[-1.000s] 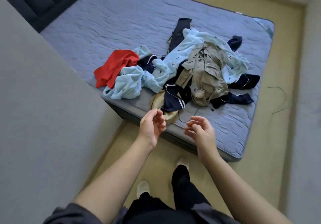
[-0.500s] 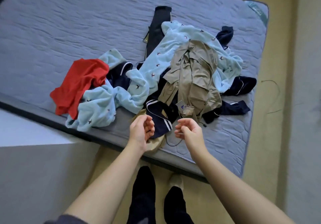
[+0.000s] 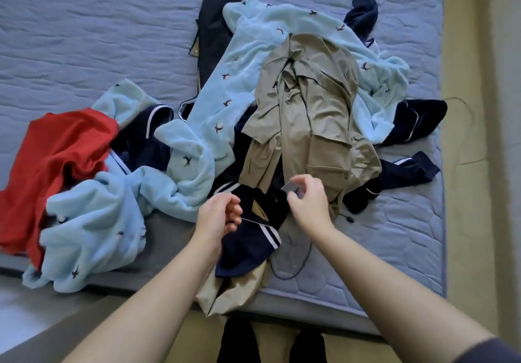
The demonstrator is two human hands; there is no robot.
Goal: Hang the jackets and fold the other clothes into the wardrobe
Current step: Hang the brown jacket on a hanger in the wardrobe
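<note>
Right, we're looking straight down at a quilted grey-blue mattress (image 3: 84, 38), its stitched surface rippled, and the clothes sit heaped on its near half. On top lies one khaki jacket (image 3: 313, 114), smooth thin cloth creased into long folds with flat patch pockets. Beneath it spreads pale blue fleece (image 3: 225, 80), thick and fuzzy, dotted with small dark bird shapes; it bunches into two mounds, and whether that's one piece or two we cannot tell. One red garment (image 3: 56, 151), soft and crumpled, lies at the far left edge of the pile. Navy cloth with thin white piping peeks out in five spots, the nearest being the navy garment (image 3: 248, 244) right under our wrists. One long black garment (image 3: 215, 24) runs off toward the top. Our left hand (image 3: 218, 217) hovers with its fingers curled in, and whether anything sits inside them we cannot tell. Our right hand (image 3: 310, 204) pinches a small flat pale tag (image 3: 289, 186) between thumb and fingertips, just at the jacket's lower hem. A thin dark cord (image 3: 293, 271) loops across the mattress near the bed's edge, beside tan cloth (image 3: 234, 292) hanging over the side. Two dark-socked feet stand on the beige floor (image 3: 465, 221).
</note>
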